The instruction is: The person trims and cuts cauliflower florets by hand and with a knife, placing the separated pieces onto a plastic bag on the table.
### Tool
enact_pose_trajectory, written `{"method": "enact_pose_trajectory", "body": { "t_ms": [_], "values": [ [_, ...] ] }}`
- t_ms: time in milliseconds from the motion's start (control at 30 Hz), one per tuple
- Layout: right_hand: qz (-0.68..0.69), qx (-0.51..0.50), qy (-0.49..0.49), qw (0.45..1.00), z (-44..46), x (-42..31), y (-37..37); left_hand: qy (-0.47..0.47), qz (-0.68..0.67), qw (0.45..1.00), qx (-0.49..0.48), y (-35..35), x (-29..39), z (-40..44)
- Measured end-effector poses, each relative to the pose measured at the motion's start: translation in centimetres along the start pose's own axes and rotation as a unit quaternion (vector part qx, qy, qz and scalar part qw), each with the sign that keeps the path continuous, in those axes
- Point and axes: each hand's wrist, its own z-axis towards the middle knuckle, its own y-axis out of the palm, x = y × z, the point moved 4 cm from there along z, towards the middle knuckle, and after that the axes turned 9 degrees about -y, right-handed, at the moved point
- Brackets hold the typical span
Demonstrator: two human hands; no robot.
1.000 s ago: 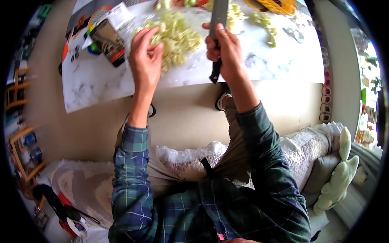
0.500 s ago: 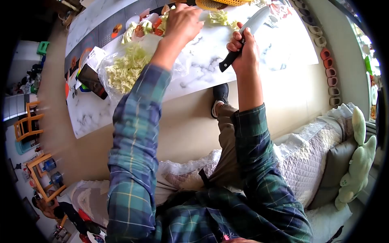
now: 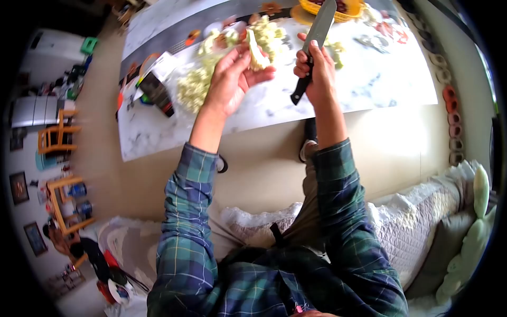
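Note:
My left hand (image 3: pixel 232 76) holds a pale cauliflower piece (image 3: pixel 255 52) between thumb and fingers, its palm turned up over the table. In my right hand (image 3: pixel 318 71) is a kitchen knife (image 3: pixel 321 26), gripped by its black handle, with the wide blade pointing up and away from me. Blade and cauliflower piece are apart. More cauliflower (image 3: pixel 272 37) lies in a heap just beyond my left hand. Below and left of that, a clear plastic bag (image 3: pixel 194 90) contains many small cut florets. Some pale green bits (image 3: pixel 336 53) lie behind my right hand.
The marble-patterned table (image 3: pixel 380 84) carries a yellow basket (image 3: pixel 348 11) at the far side. A dark phone-like object (image 3: pixel 157 94) lies on the left. Behind me is a quilted sofa (image 3: pixel 412 219); shoes (image 3: pixel 450 100) line the right wall. Another person (image 3: pixel 92 259) is at lower left.
My left hand has come back from the far heap and now holds a cauliflower piece. My right hand keeps the knife, its blade now more upright. The whole view has shifted somewhat.

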Motion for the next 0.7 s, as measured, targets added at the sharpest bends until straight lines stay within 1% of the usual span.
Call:
{"method": "enact_pose_trajectory", "body": {
  "t_ms": [33, 100, 133, 167, 200, 233, 300, 400, 433, 500, 533, 600, 700],
  "values": [
    [-0.037, -0.025, 0.015, 0.999, -0.6, 0.7, 1.2, -0.002, -0.01, 1.0, 0.012, -1.5, -0.4, -2.1],
    [-0.144, -0.073, 0.034, 0.986, -2.1, 2.3, 3.4, -0.034, -0.044, 0.995, 0.081, -4.2, -1.3, -5.5],
    [-0.251, -0.097, 0.022, 0.963, -3.1, 3.1, 4.7, -0.032, -0.052, 0.994, 0.089, -5.3, -1.7, -6.6],
    [-0.342, -0.142, 0.016, 0.929, -3.9, 3.8, 5.4, -0.034, -0.045, 0.992, 0.109, -6.5, -2.2, -7.5],
    [-0.466, -0.186, -0.093, 0.86, -4.5, 4.9, 5.5, -0.038, -0.038, 0.991, 0.126, -7.4, -2.7, -8.1],
    [-0.574, -0.226, -0.201, 0.761, -5.5, 5.7, 6.5, -0.037, -0.049, 0.99, 0.126, -8.0, -3.0, -8.5],
    [-0.665, -0.266, -0.249, 0.652, -7.2, 6.7, 7.6, -0.023, 0.103, 0.974, 0.199, -9.2, -3.4, -9.1],
    [-0.694, -0.324, -0.29, 0.574, -7.9, 8.8, 7.8, -0.013, 0.129, 0.97, 0.207, -10.1, -4.6, -9.7],
    [-0.699, -0.324, -0.284, 0.57, -8.0, 9.3, 7.6, -0.003, 0.147, 0.965, 0.218, -10.6, -4.9, -9.9],
    [-0.717, -0.342, -0.278, 0.54, -8.7, 10.2, 7.8, -0.011, 0.143, 0.965, 0.22, -10.7, -5.4, -10.3],
    [-0.723, -0.347, -0.262, 0.536, -8.9, 10.4, 7.9, -0.013, 0.158, 0.961, 0.227, -10.6, -5.1, -10.4],
    [-0.726, -0.343, -0.265, 0.533, -8.9, 10.8, 8.1, -0.015, 0.169, 0.957, 0.235, -10.7, -4.9, -10.6],
    [-0.728, -0.338, -0.274, 0.529, -8.6, 11.1, 8.1, -0.005, 0.174, 0.963, 0.208, -10.6, -4.3, -11.0]
  ]
}}
